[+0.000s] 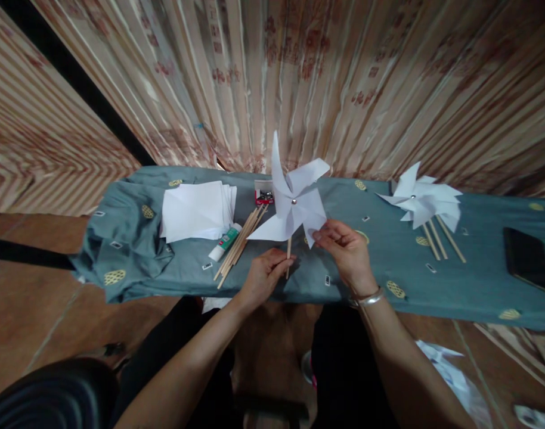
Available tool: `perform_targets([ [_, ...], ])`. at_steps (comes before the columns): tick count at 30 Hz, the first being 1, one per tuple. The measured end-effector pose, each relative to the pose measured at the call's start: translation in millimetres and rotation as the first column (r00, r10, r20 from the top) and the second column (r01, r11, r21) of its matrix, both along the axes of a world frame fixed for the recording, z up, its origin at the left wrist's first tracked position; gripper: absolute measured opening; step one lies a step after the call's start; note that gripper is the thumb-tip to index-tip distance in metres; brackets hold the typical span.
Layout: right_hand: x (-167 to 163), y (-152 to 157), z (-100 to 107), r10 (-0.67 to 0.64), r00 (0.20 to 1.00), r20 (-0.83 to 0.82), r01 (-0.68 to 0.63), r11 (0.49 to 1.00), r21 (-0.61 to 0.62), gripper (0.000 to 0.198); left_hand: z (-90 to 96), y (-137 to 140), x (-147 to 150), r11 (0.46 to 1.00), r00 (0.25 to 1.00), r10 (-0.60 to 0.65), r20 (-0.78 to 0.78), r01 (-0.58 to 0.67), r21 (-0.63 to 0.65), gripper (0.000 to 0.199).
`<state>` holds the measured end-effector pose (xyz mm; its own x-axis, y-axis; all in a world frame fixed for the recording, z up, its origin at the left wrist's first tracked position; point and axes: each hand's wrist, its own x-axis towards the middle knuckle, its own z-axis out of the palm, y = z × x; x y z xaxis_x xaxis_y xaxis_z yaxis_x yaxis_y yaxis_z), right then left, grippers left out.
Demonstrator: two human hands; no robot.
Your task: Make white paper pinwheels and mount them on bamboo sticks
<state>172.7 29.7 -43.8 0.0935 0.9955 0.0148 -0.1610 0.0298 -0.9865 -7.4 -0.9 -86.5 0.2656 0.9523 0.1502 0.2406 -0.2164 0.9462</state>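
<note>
A white paper pinwheel (281, 217) stands up in front of the person, over the table, with a shiny pin head (294, 202) at its middle. The left hand (267, 275) has thumb and forefinger clamped on the pinwheel's stick (289, 247); the other fingers curl under and are partly hidden. The right hand (344, 250), with a silver bracelet (371, 298) at the wrist, pinches the tip of the lower right blade; the paper covers some of its fingertips. The top of the stick is out of sight behind the paper.

Just left of the pinwheel is a small red box (263, 193) of metal pins, its right edge close against the blades and its contents too small to count. Below the box lies a bundle of loose sticks (239, 247), and beside them a glue tube (225, 241) with unreadable print. Farther left of the pinwheel is a stack of white paper (194, 211).

Well to its right lie other pinwheels (418, 205), overlapping so that their number is unclear, though three sticks show. Beyond them is a dark phone (529, 257). Under everything runs a green cloth (344, 208), cut off at the right edge. Behind the pinwheel hangs a pleated curtain (299, 71), its printed marks blurred. Below and right of it, a clear bag (455, 381) on the floor is partly hidden by the right forearm.
</note>
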Motion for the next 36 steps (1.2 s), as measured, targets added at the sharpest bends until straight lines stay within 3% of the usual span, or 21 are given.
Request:
perform_targets([
  [17,-21.8,-14.2,3.1,0.155,0.988,0.000,-0.154,0.985,-0.083,0.039,3.5,-0.5,2.3,1.000,1.000,-0.017,-0.021,0.016,-0.005,0.037],
  [21,-23.8,-15.0,1.1,0.189,0.980,0.068,-0.184,0.980,-0.069,0.034,1.6,-1.0,4.4,1.000,1.000,-0.006,0.001,0.006,-0.009,0.037],
  [25,-20.8,-14.0,-1.9,0.146,0.971,0.190,-0.151,0.988,0.014,0.031,2.8,0.7,5.0,0.999,1.000,-0.011,-0.013,0.010,-0.031,0.036],
  [31,-10.4,-10.3,-12.4,-0.049,0.923,0.382,0.000,0.992,0.127,0.028,-1.4,5.9,6.5,0.994,0.996,0.044,0.077,-0.036,-0.104,0.034],
  [36,-15.1,-9.9,-19.2,-0.007,0.924,0.383,-0.032,0.995,0.098,0.023,0.1,10.4,10.7,0.991,0.991,0.050,0.124,-0.033,-0.132,0.040],
])
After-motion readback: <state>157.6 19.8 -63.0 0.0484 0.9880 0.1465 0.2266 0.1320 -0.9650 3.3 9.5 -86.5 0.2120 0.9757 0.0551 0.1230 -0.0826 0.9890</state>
